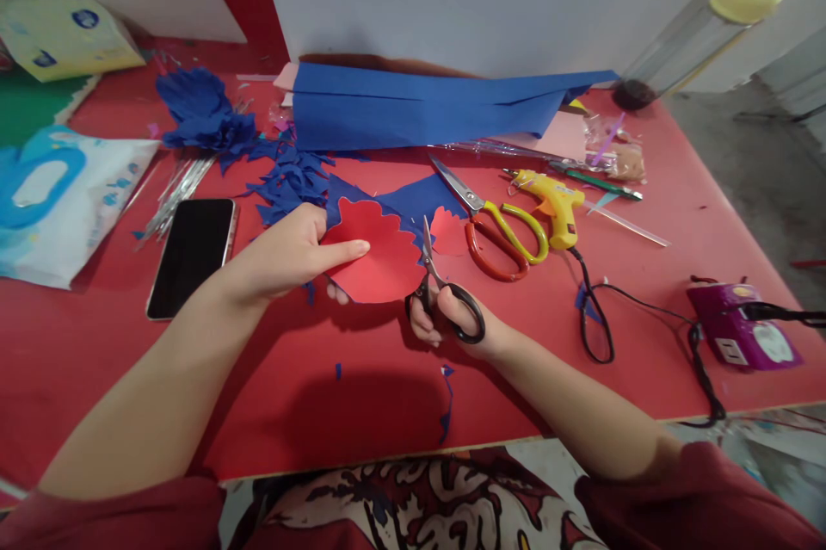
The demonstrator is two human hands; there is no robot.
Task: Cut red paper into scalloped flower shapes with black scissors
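Note:
My left hand (303, 249) pinches a red paper piece (378, 262) with a scalloped upper edge, thumb on top and fingertips underneath. Blue paper shows behind it along the edges. In my right hand (458, 318) are small black-handled scissors (465, 313), their blades pointing up at the right edge of the red piece. A smaller scalloped red paper piece (448, 231) lies just beyond the blades. Blue paper (416, 195) rests on the table behind my hands. Larger scissors (507, 231) with red and yellow handles lie to the right.
A yellow glue gun (551, 204) lies at right, its cord running near a purple power block (742, 326). To the left are a phone (192, 257), wipes pack (61, 197), wire stems (184, 184) and blue paper flower (203, 111). Rolled blue paper (419, 107) lies along the wall.

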